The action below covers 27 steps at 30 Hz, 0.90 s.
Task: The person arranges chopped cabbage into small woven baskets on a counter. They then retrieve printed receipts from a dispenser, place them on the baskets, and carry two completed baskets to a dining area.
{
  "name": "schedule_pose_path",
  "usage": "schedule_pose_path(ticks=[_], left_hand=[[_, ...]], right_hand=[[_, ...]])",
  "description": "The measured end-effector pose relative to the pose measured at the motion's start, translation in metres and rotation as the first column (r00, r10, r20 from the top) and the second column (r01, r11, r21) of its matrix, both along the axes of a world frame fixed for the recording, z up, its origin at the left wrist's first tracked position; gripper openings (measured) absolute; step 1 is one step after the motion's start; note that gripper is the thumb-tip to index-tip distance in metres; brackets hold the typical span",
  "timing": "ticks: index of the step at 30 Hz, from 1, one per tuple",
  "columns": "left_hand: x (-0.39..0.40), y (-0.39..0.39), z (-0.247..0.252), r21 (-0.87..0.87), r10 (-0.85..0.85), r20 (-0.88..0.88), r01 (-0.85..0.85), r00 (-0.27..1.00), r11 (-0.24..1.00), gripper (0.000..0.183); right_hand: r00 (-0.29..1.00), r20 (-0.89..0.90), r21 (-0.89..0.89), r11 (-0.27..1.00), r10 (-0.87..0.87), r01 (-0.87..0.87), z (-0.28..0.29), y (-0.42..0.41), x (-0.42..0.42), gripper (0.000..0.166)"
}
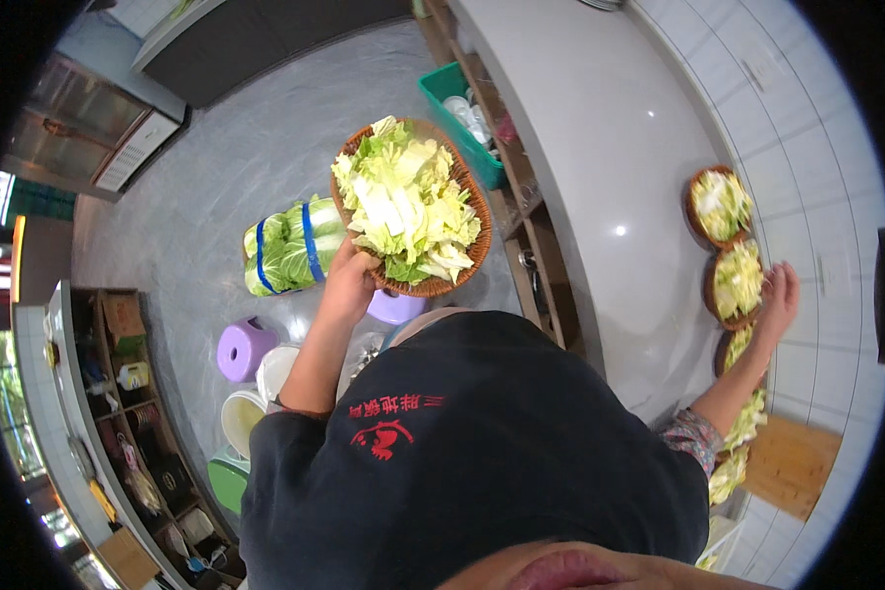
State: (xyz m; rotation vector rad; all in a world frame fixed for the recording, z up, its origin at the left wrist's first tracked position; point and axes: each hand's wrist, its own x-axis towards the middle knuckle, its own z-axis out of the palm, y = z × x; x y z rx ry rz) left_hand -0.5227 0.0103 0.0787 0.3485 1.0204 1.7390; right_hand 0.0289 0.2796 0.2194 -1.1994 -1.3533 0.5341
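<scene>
My left hand [351, 279] grips the rim of a brown wicker basket [482, 254] heaped with cut cabbage leaves [405, 199], held out over the floor. At the right, my right hand [780, 293] is at the outer side of a smaller-looking wicker basket [711, 295] of cut cabbage on the counter; whether its fingers grip the rim I cannot tell. Another filled basket [693, 214] touches that one at its far side. Several more baskets with cabbage stand in the same row along the tiled wall, partly hidden by my right forearm.
The grey counter [597, 147] runs along my right, with a wooden board [793, 464] by the wall. Napa cabbages bound with blue tape [287, 247] lie beyond my left hand. Purple stools [245, 350], a white bucket [242, 420] and a green crate [461, 155] stand on the floor.
</scene>
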Motion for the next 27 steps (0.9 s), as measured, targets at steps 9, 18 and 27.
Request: schedule_pose_path(ticks=[9,18,27], left_hand=[[0.025,0.09,-0.004,-0.047,0.166,-0.067,-0.169,0.984,0.984,0.054],[0.151,0.053,-0.141,-0.112,0.256,0.043,-0.25,0.966,0.962,0.042],[0.081,0.158,-0.111,0.093,0.217,0.027,-0.218,0.976,0.971,0.048]], right_hand=[[0.907,-0.128,-0.138,0.898,0.402,-0.418,-0.082,0.159,-0.13,0.017],[0.835,-0.09,-0.28,0.79,0.543,-0.545,-0.249,0.177,-0.042,0.013],[0.842,-0.171,-0.238,0.808,0.512,-0.539,-0.224,0.288,-0.12,0.012]])
